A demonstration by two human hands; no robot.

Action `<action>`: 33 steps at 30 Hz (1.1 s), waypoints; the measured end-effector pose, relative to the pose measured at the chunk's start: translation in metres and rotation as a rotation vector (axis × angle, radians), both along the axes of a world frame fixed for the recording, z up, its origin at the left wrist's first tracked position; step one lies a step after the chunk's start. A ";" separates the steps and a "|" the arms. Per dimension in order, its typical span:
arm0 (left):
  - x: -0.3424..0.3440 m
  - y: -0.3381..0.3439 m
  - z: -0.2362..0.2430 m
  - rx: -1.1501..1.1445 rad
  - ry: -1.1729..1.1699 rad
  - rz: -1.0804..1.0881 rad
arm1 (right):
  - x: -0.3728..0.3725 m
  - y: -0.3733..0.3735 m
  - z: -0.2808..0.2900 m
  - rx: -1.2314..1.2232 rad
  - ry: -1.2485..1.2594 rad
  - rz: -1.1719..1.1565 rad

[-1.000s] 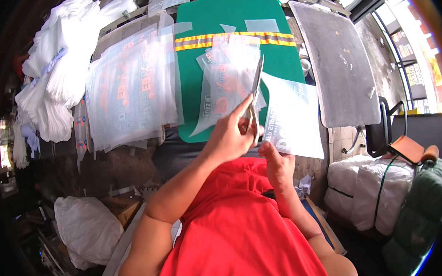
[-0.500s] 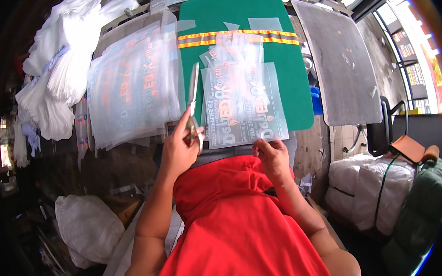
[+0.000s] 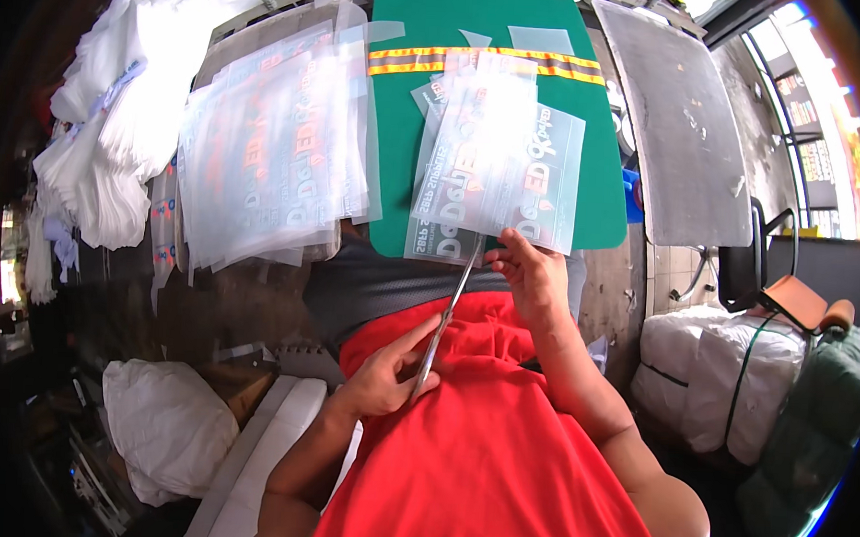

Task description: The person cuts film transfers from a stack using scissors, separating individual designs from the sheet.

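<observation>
In my left hand is a pair of metal scissors, its fingers closed about the handles above my lap. The blades point away from me, and their tips meet the near edge of the printed clear plastic sheets. My right hand pinches that near edge between thumb and fingers, just right of the blade tips. These sheets overlap on a green board that has an orange and yellow striped band across it. Whether the blades are around the plastic is unclear.
Left of the board lies a broad pile of similar plastic sheets, beside bunched white material. A grey board stands at the right. White bales and a chair are beyond. A white sack sits low left.
My left hand has brought the scissors down and right, from beside the sheets to their near edge. My right hand has lifted the edge slightly, and the sheets have shifted and fanned apart.
</observation>
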State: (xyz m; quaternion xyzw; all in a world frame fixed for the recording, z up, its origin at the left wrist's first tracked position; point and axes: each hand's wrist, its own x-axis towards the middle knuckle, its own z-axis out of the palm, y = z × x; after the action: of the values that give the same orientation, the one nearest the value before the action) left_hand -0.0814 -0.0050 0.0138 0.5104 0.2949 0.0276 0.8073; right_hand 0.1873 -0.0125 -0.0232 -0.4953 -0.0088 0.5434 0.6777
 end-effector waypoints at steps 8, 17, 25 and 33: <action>0.051 -0.002 -0.019 -0.101 -0.157 0.168 | -0.009 0.001 -0.002 0.019 -0.057 -0.040; 0.064 -0.002 -0.019 -0.093 -0.180 0.188 | -0.005 -0.001 0.004 0.057 -0.026 -0.047; 0.067 -0.005 0.007 -0.110 -0.037 0.180 | -0.008 0.001 0.004 -0.004 -0.130 -0.015; 0.074 -0.008 0.009 -0.080 -0.081 0.197 | -0.008 -0.005 -0.011 -0.043 -0.175 0.001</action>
State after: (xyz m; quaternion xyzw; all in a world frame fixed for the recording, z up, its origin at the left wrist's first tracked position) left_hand -0.0072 -0.0132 0.0226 0.4449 0.3115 0.1159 0.8316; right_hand 0.1791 -0.0175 -0.0339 -0.5553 -0.0565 0.4984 0.6634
